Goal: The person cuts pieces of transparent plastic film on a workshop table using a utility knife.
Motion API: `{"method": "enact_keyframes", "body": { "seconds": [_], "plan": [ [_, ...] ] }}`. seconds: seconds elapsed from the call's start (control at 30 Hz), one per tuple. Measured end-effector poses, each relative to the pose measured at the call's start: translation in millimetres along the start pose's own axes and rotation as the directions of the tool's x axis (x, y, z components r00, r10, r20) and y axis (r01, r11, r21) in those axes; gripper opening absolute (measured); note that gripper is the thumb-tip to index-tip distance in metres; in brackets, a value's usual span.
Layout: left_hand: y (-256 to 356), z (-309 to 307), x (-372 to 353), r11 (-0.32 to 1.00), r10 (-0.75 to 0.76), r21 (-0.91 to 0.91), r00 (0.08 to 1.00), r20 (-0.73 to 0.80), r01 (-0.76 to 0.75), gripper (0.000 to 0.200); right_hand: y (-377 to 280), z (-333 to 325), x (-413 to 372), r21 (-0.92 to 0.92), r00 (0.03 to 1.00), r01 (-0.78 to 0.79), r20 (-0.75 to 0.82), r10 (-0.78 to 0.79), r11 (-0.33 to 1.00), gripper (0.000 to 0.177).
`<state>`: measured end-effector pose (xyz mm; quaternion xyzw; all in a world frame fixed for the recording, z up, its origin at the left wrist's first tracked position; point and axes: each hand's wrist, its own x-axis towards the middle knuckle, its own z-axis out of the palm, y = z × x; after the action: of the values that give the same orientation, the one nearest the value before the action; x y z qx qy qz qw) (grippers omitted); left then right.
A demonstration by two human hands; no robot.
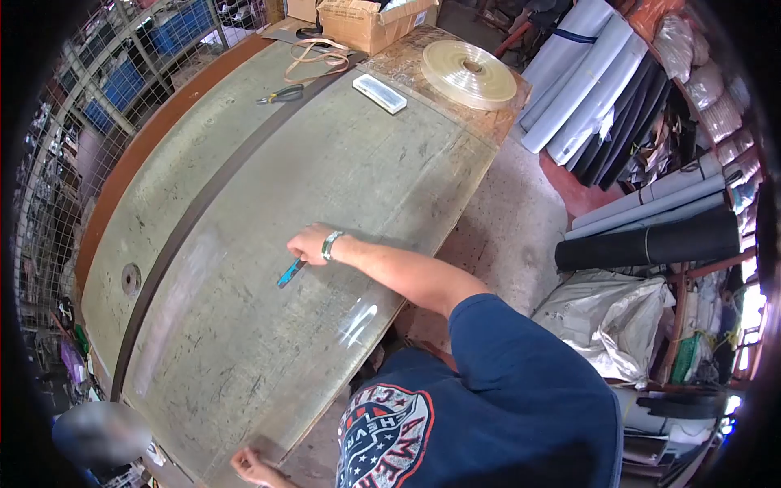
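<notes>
My right hand point(309, 243), with a bracelet at the wrist, reaches over the middle of the table point(244, 203). Its fingers are closed around a blue and black utility knife point(290, 274), which points down and to the left. At the bottom of the view, my left hand point(253, 467) is at the table's near corner, its fingers loosely apart and nothing visible in them. A long dark strip point(189, 213) runs lengthwise over the tabletop, beyond both hands.
Pliers point(281, 95), a white rectangular block point(379, 93), a roll of clear strip point(469, 73) and a cardboard box point(370, 23) are at the table's far end. A metal ring point(131, 279) lies past the strip. Another person's blurred head point(102, 435) shows lower left. Rolled material point(651, 240) stands right.
</notes>
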<state>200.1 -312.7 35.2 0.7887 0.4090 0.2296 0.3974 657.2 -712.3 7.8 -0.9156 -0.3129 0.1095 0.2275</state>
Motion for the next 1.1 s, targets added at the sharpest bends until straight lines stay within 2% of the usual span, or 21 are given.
{"method": "enact_keyframes", "body": {
  "seconds": [0.03, 0.07, 0.13, 0.17, 0.23, 0.27, 0.3, 0.4, 0.43, 0.5, 0.53, 0.57, 0.6, 0.63, 0.67, 0.7, 0.73, 0.77, 0.8, 0.93, 1.1],
  "plan": [
    [22, -16, 2, 0.995, -0.08, 0.049, 0.993, -0.088, 0.084, 0.044, -3, 9, -1, -0.114, 0.989, 0.071, -0.122, -0.085, 0.991, 0.019],
    [25, -26, 7, 0.999, -0.026, 0.026, 0.981, -0.191, 0.032, 0.032, -9, 19, -5, -0.231, 0.956, 0.128, -0.231, -0.182, 0.965, 0.023],
    [9, -51, 31, 0.998, 0.026, 0.061, 0.944, -0.329, -0.006, 0.023, -51, 23, -25, -0.004, 0.922, 0.226, -0.321, -0.216, 0.974, 0.039],
    [1, -65, 40, 0.994, 0.03, 0.111, 0.932, -0.361, 0.011, 0.024, -81, 16, -41, 0.159, 0.966, 0.229, -0.163, -0.203, 0.96, 0.055],
    [27, -71, 47, 0.99, -0.065, -0.139, 0.914, -0.401, 0.01, 0.026, -128, 52, -72, 0.35, 0.942, 0.314, -0.001, -0.335, 0.882, 0.093],
    [39, -72, 52, 0.964, -0.113, -0.265, 0.906, -0.409, 0.0, 0.028, -149, 79, -89, 0.339, 0.913, 0.374, 0.027, -0.406, 0.863, 0.106],
    [46, -75, 55, 0.852, -0.083, -0.517, 0.956, -0.283, -0.079, 0.035, -165, 102, -99, 0.331, 0.881, 0.429, 0.054, -0.471, 0.84, 0.12],
    [69, -82, 62, 0.873, 0.065, -0.487, 0.996, 0.061, -0.027, 0.037, -211, 125, -106, 0.432, 0.857, 0.402, 0.133, -0.498, 0.807, 0.136],
    [72, -78, 68, 0.871, 0.119, -0.491, 0.975, 0.186, -0.012, 0.037, -225, 134, -104, 0.456, 0.856, 0.429, 0.069, -0.512, 0.78, 0.135],
    [76, -66, 75, 0.885, 0.18, -0.464, 0.895, 0.408, 0.033, 0.039, -254, 143, -96, 0.454, 0.855, 0.436, 0.06, -0.515, 0.777, 0.112],
    [77, -61, 75, 0.922, 0.106, -0.382, 0.906, 0.409, 0.064, 0.063, -265, 136, -92, 0.432, 0.857, 0.398, 0.14, -0.496, 0.809, 0.073],
    [96, -55, 65, 0.885, 0.075, -0.454, 0.933, 0.351, 0.1, 0.061, -276, 130, -83, 0.433, 0.831, 0.384, 0.223, -0.509, 0.816, 0.039],
    [80, -62, 74, 0.903, -0.009, -0.404, 0.945, 0.326, 0.149, 0.062, -281, 139, -80, 0.466, 0.825, 0.349, 0.258, -0.502, 0.813, 0.028],
    [74, -71, 77, 0.903, -0.137, -0.354, 0.944, 0.3, 0.243, 0.059, -277, 134, -82, 0.607, 0.849, 0.324, 0.152, -0.506, 0.726, 0.03],
    [49, -76, 85, 0.93, -0.16, -0.294, 0.962, 0.22, 0.222, 0.054, -276, 129, -75, 0.596, 0.824, 0.291, 0.241, -0.512, 0.749, 0.031],
    [31, -82, 89, 0.904, -0.197, -0.348, 0.965, 0.176, 0.248, 0.049, -281, 101, -62, 0.392, 0.71, 0.253, 0.546, -0.445, 0.885, 0.039],
    [-10, -92, 96, 0.91, -0.195, -0.338, 0.968, 0.16, 0.239, 0.044, -281, 90, -65, 0.492, 0.712, 0.089, 0.576, -0.401, 0.866, 0.034],
    [-11, -96, 93, 0.873, -0.211, -0.398, 0.954, 0.212, 0.281, 0.038, -278, 89, -68, 0.607, 0.706, -0.194, 0.632, -0.32, 0.771, 0.027],
    [-28, -103, 95, 0.836, -0.251, -0.445, 0.945, 0.211, 0.321, 0.035, -270, 95, -65, 0.645, 0.684, -0.224, 0.638, -0.354, 0.73, 0.022],
    [-62, -134, 85, 0.698, -0.371, -0.586, 0.908, 0.194, 0.41, 0.037, -273, 77, -63, 0.523, 0.618, -0.373, 0.756, -0.216, 0.766, 0.019],
    [-123, -171, 86, 0.8, -0.384, -0.485, 0.923, 0.038, 0.353, 0.04, -263, 95, -65, 0.44, 0.612, -0.388, 0.78, -0.131, 0.81, 0.015]
  ]
}}
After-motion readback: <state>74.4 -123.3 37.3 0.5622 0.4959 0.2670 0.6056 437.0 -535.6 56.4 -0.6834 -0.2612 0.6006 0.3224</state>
